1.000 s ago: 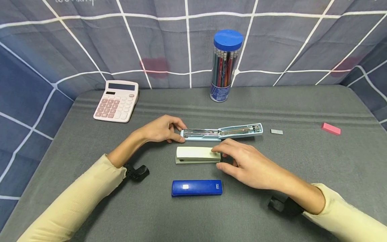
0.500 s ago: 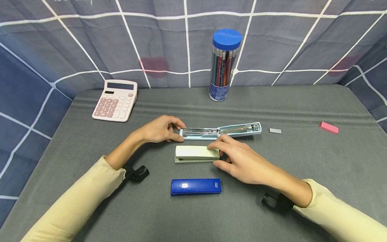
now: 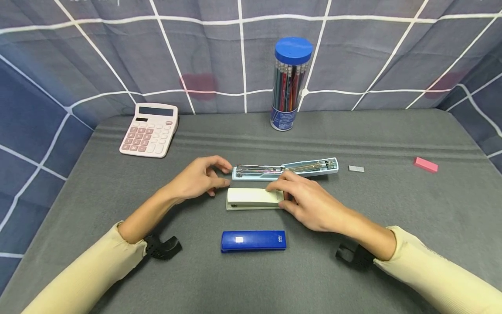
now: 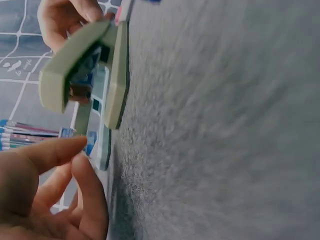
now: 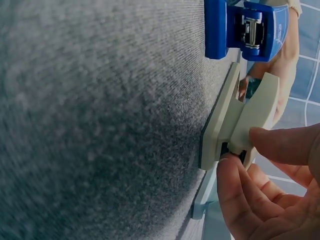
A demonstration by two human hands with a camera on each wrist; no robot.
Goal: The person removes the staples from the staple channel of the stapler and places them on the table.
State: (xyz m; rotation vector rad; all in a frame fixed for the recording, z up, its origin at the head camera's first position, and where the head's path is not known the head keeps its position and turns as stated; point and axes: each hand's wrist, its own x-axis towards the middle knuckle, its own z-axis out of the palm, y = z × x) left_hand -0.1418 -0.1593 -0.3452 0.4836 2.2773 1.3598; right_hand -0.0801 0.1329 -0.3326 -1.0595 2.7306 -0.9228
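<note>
While the right hand point(image 3: 311, 203) pinches the cream stapler point(image 3: 250, 197) at its three o'clock end, the left hand point(image 3: 198, 178) hangs loosely bent at ten o'clock, holding nothing, apparently just off the unfolded pale-blue stapler point(image 3: 260, 173) at twelve. The cream one, with the blue stapler point(image 3: 253, 240) at its six o'clock, should feel light, stiff, slightly slippery; its hinge end looks the surest hold.
</note>
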